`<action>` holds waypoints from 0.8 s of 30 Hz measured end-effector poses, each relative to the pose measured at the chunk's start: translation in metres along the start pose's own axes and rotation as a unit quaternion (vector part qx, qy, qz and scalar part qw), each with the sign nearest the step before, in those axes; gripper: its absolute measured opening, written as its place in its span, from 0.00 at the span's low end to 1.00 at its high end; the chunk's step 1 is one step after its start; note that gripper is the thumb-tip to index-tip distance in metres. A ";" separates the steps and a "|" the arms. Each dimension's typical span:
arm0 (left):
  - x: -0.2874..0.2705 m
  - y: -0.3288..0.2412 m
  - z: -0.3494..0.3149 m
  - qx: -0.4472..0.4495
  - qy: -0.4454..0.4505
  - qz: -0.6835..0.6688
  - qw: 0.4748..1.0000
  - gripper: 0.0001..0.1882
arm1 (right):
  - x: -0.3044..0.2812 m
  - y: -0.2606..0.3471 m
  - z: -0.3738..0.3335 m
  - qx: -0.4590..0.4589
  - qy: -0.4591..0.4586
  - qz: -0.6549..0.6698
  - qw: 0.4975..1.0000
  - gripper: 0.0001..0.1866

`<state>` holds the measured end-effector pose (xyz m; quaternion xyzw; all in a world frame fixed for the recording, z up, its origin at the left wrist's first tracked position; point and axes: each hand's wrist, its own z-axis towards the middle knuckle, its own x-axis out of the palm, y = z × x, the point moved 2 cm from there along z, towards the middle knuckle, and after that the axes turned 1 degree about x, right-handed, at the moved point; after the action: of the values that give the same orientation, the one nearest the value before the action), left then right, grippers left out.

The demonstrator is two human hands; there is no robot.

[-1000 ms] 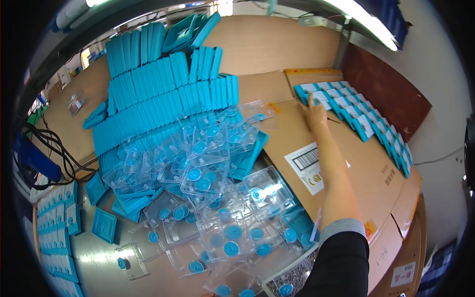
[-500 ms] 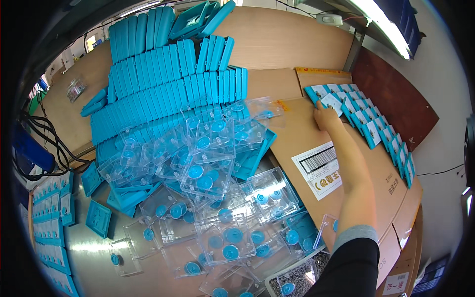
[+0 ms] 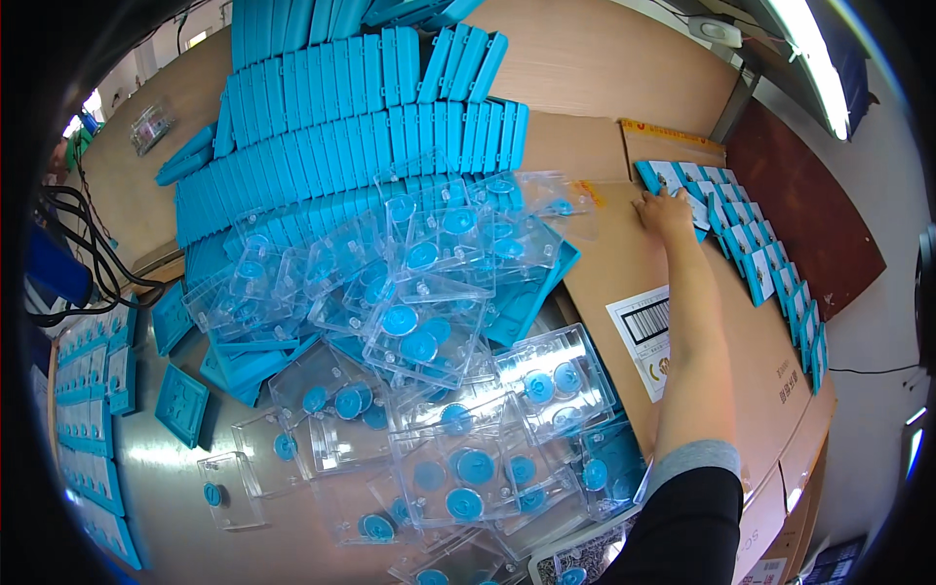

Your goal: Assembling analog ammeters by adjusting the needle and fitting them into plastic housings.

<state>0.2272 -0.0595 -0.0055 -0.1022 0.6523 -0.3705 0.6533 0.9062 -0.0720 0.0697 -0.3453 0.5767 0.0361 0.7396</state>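
Teal case (image 3: pixel 699 216), white face up, partly hidden by the right hand (image 3: pixel 667 211), beside similar cases (image 3: pixel 761 268)

a pale grey wall (image 3: pixel 863 336) rises on the right behind a reddish-brown board (image 3: pixel 809 205). a lit tube lamp (image 3: pixel 814 63) runs overhead near a metal post (image 3: pixel 737 105). a tan panel (image 3: pixel 604 73) backs the metal-topped workbench (image 3: pixel 214 556); the bright patch (image 3: pixel 94 102) far left may be a window.
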 end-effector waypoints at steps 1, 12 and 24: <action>-0.002 0.001 0.001 -0.006 -0.002 -0.014 1.000 0.20 | 0.007 -0.004 0.007 -0.004 0.043 -0.016 0.999 0.25; -0.006 -0.002 0.011 0.015 -0.018 -0.003 1.000 0.21 | -0.024 0.001 -0.184 -0.154 -0.032 0.206 0.966 0.29; 0.000 0.005 0.015 0.036 -0.060 0.027 0.997 0.20 | 0.039 -0.123 -0.161 0.095 -0.335 0.128 0.929 0.23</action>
<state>0.2432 -0.0615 -0.0064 -0.0829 0.6006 -0.3690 0.7044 0.8413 -0.2682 0.0774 -0.1649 0.3354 0.1890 0.9081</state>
